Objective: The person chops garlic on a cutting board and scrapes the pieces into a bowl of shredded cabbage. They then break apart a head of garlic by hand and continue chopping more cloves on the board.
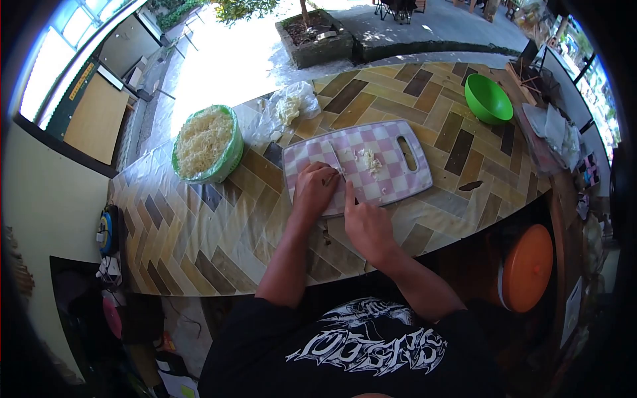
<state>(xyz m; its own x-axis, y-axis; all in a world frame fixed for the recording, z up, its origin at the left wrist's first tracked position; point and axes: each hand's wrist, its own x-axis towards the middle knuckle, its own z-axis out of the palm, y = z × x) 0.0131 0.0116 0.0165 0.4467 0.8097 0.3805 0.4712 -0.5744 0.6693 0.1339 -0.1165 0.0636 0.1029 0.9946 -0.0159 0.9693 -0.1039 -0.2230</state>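
On the tiled table lies a pink and white checkered cutting board [391,132] with a handle slot at its right end. My left hand [314,189] rests on the board's left part, fingers curled over a small pale piece that is mostly hidden. My right hand [367,225] is at the board's front edge, closed round a knife handle with the index finger stretched along it. The knife blade [335,156] points away from me, just beside my left fingertips. A small heap of chopped pale pieces [371,163] sits right of the blade.
A green basket [232,156] full of pale shreds stands at the left. Behind the board is a plastic bag [305,99] with pale pieces. A green bowl [489,99] sits at the back right, plastic bags [554,129] at the right edge. An orange lid [529,268] is below the table.
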